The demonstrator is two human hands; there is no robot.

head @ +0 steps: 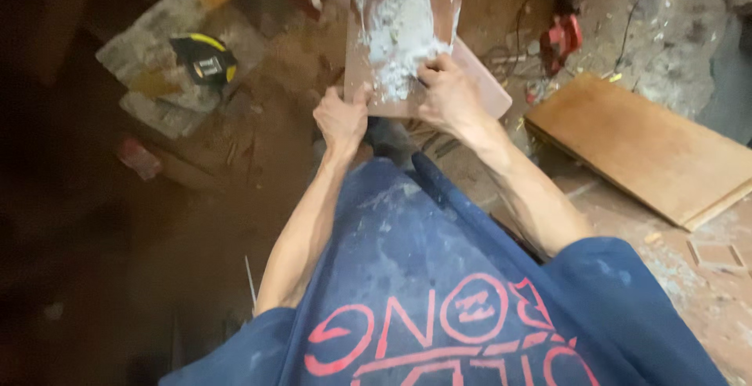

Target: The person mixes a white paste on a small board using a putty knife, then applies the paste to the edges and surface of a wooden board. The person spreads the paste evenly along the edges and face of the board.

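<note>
A brown tile (362, 72) is held up in front of me, its face smeared with grey-white mortar (401, 29). My left hand (341, 122) grips the tile's lower left corner. My right hand (448, 96) presses against the tile's lower right part at the edge of the mortar; a small dark tool may be in its fingers, but I cannot tell. A second pinkish tile (487, 84) shows behind my right hand.
A yellow and black tape measure (205, 60) lies on a grey block (160, 53) at the left. A red power tool (561, 37) with a cable sits at the top right. A wooden board (646, 147) lies on the dusty floor at the right.
</note>
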